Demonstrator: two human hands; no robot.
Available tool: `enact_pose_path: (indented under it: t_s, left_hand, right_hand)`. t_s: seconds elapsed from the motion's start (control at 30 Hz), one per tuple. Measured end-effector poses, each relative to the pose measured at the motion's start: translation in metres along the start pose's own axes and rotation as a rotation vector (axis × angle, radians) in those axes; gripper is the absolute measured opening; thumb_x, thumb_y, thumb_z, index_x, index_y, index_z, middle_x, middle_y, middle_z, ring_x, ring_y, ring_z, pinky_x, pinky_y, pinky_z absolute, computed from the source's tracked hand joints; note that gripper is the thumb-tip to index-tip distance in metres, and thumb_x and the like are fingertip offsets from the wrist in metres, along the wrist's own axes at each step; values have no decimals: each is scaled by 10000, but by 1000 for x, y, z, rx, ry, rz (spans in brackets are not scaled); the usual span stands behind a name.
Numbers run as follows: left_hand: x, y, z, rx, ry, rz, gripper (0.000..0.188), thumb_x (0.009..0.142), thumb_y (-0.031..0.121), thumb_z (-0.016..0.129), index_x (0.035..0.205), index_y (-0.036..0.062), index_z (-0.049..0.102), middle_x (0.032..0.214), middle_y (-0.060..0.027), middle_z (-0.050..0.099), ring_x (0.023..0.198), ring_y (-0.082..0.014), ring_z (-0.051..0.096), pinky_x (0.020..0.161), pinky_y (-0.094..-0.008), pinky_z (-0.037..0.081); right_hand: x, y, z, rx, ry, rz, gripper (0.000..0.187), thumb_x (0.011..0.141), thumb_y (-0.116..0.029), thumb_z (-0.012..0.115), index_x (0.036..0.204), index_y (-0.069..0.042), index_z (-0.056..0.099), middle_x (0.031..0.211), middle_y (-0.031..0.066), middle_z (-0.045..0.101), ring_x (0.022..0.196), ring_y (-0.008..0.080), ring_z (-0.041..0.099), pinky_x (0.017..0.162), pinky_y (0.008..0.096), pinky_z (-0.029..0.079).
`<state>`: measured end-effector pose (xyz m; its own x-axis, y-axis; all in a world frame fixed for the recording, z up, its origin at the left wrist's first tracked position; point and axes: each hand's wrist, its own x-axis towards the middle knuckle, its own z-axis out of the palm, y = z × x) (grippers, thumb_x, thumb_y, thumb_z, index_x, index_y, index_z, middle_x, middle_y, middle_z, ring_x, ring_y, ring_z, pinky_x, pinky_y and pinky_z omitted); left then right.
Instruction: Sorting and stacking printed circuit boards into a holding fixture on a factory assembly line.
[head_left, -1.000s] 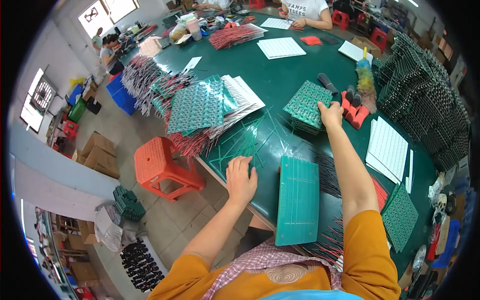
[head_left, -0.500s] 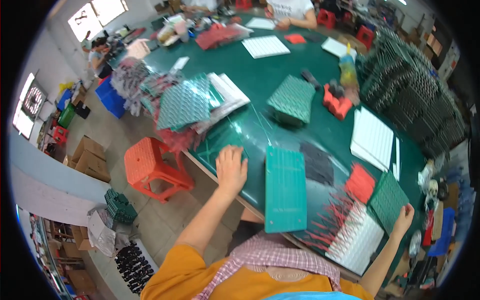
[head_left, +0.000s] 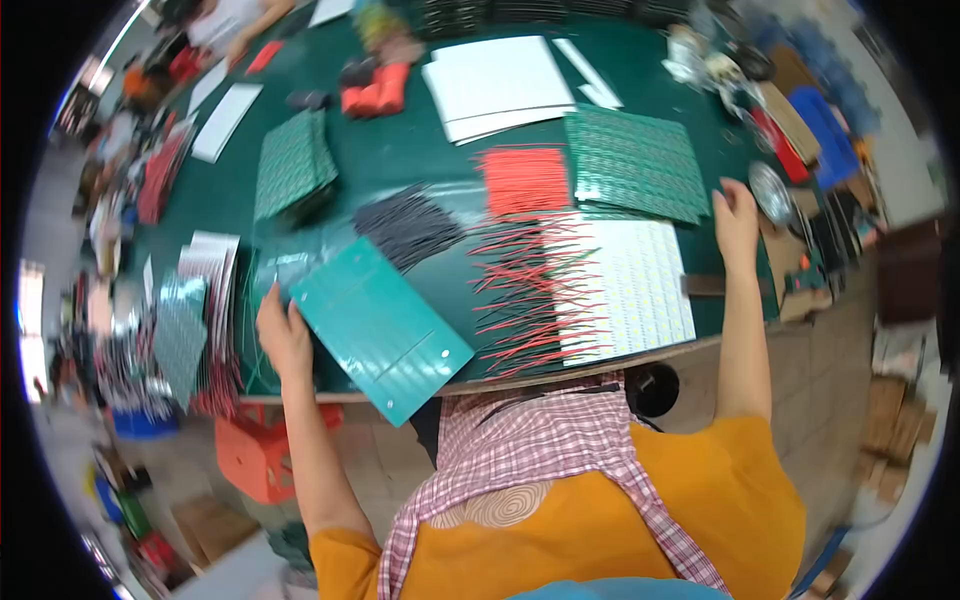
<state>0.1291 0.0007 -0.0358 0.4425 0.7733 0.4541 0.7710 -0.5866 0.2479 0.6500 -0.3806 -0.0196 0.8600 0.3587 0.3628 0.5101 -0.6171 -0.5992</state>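
Note:
My left hand [head_left: 285,335] is at the left corner of a flat green plastic board [head_left: 385,330], which lies at a slant over the table's front edge. Its thumb and forefinger are apart, and I see nothing in them. To the right, my right hand [head_left: 737,225] is just beside a stack of green circuit board panels [head_left: 640,165], its fingers slightly bent and apart with nothing visible between them. Under the stack's near edge lies a white panel [head_left: 630,290]. Red and black wires [head_left: 525,290] spread from that panel's left side.
Bundles of red wires [head_left: 525,180] and black wires [head_left: 408,225] lie mid-table. Beyond are white sheets [head_left: 500,88], red rolls [head_left: 378,92] and another green panel stack [head_left: 293,168]. A red stool [head_left: 260,455] stands below the left edge. Another person's arm [head_left: 255,28] shows at the far left.
The view has swung to the right. My right hand has let go of the green panel, which now lies flat. The green board looks slanted now, and my left hand is nearer its corner.

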Motion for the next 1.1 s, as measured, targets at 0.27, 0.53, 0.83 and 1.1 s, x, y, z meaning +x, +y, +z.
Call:
enact_pose_path:
  t_s: [0.27,0.53,0.83,1.1]
  left_hand:
    - [-12,36,-34,-208,46,-91,409,884,102,556,1273,5,472,1141,-160,550,1061,-286,515,926,-373,383]
    - [-16,64,-72,-441,63,-247,390,899,91,540,1280,32,477,1141,-117,561,1058,-207,518,914,-337,386]
    - [-6,142,-78,-691,-33,-81,369,886,63,551,1250,22,504,1106,-108,580,1040,-186,532,913,-324,388]
    - [0,207,-60,-1397,-462,-273,478,862,91,605,1301,10,435,1142,-118,600,1090,-203,546,935,-334,408]
  right_hand:
    - [16,-37,34,-544,-393,169,930,748,-612,621,1405,-47,283,1381,270,339,1275,378,359,1006,419,363]
    - [28,-15,33,-284,-139,201,856,697,-416,751,1334,8,367,1194,262,508,1104,375,518,912,412,447]
    - [31,7,-22,1001,-271,596,288,885,-109,566,1127,34,506,1016,92,609,872,149,602,761,287,495]
    - [-38,-164,-25,1226,-676,286,380,874,-91,553,1218,18,435,1123,98,579,980,146,571,863,278,447]
